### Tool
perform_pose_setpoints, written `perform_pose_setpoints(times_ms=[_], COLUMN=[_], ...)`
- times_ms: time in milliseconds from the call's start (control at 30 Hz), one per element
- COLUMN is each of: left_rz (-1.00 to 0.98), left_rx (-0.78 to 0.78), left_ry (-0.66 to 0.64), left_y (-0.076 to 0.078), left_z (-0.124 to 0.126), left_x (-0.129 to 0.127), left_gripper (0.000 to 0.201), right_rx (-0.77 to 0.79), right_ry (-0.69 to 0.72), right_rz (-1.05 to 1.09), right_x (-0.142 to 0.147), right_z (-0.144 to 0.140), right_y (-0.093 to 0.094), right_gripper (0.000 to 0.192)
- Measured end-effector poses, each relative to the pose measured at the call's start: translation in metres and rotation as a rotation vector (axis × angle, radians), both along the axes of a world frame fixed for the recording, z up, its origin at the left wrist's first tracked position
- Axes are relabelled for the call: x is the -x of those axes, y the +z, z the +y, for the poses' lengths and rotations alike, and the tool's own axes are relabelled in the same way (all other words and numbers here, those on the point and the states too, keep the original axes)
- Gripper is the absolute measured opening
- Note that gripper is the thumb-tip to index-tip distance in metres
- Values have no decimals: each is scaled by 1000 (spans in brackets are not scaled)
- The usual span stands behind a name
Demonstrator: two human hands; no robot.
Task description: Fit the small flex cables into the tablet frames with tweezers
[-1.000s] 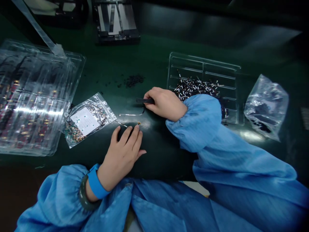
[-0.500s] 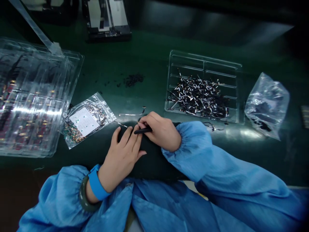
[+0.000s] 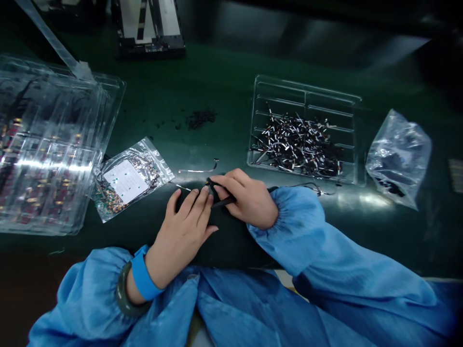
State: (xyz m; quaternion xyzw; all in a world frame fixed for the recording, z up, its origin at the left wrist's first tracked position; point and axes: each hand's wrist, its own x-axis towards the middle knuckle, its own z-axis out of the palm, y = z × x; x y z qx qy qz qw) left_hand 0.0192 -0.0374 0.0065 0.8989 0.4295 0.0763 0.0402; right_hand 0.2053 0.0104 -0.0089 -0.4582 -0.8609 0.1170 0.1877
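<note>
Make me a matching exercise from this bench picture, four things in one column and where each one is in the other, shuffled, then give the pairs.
Things:
1. tweezers
2. zip bag
3. tray of cut wires
4. crumpled bag

Places:
A. far right of the mat
B. in the right hand
C. beyond the right sleeve, at centre right
D. left of the hands, beside the stacked clear trays

Pairs: 1-B, 2-D, 3-C, 4-A
</note>
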Motion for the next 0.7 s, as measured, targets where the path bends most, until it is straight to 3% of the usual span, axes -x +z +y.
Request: perform_pose_setpoints(times_ms=[133, 300, 433, 700], left_rz=[4, 12, 4, 10], left_rx=[-9, 3, 1, -34], left_ry=[-1, 0, 3, -19], left_y=[0, 0, -1, -2], left_z=[0, 0, 0, 0], left_x=[-1, -1, 0, 1], left_gripper=[41, 37, 37, 42], right_rx=[-79, -29, -26, 98], right_ry=[67, -6, 47, 239], right_rz=[-106, -57, -122, -460], right_x=[-1, 5, 8, 18], right_z=[-2, 2, 7, 21], right_y=[0, 0, 2, 31], right_gripper=[30, 29, 29, 33])
